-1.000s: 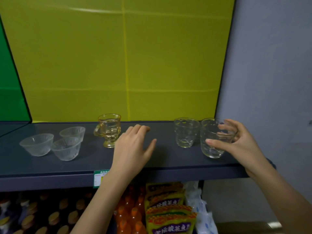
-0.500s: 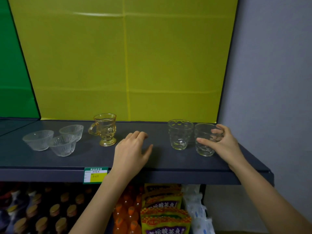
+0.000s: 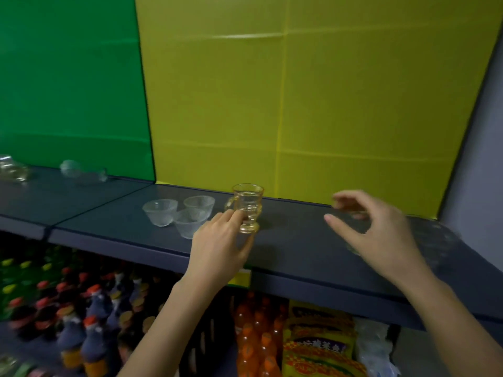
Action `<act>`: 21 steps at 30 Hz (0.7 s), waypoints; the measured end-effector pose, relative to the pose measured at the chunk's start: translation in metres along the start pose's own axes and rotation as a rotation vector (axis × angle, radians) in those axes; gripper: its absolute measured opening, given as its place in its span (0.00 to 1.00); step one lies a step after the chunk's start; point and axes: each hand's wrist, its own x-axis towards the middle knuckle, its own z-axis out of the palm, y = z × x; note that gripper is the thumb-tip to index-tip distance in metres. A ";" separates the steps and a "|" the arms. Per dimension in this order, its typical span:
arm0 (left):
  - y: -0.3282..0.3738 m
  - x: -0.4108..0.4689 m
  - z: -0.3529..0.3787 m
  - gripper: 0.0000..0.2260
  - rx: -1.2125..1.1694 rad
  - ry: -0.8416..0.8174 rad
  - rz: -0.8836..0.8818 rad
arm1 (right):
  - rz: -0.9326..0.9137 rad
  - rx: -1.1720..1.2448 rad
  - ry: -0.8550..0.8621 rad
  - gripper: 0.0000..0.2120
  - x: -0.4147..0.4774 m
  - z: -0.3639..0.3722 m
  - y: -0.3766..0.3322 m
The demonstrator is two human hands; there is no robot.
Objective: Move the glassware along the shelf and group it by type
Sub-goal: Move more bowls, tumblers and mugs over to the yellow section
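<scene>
An amber glass mug [image 3: 247, 202] with a handle and a foot stands mid-shelf on the dark shelf [image 3: 294, 240]. My left hand [image 3: 220, 246] has its fingertips against the mug's stem and its thumb by the foot. Three small clear bowls [image 3: 179, 213] sit clustered just left of the mug. My right hand [image 3: 375, 235] hovers blurred over the shelf's right part, fingers apart and curled, holding nothing. A clear tumbler [image 3: 353, 213] shows faintly in the gap between its thumb and fingers. Another tumbler [image 3: 438, 240] is a faint blur behind the hand.
Further left lie a stemmed glass [image 3: 81, 171] on its side and another glass [image 3: 13, 170] at the frame edge. Yellow and green panels back the shelf, with a grey wall [image 3: 484, 159] at its right end. Below are bottles [image 3: 81, 322] and snack packets [image 3: 321, 349].
My view has swung left. My right hand has let go of the tumbler and moved left off it. My left hand has slid from the bare shelf up to the amber mug's foot.
</scene>
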 end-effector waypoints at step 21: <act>-0.370 -0.130 -0.181 0.15 0.311 -0.169 -0.275 | -0.337 0.083 -0.509 0.12 0.027 0.342 -0.329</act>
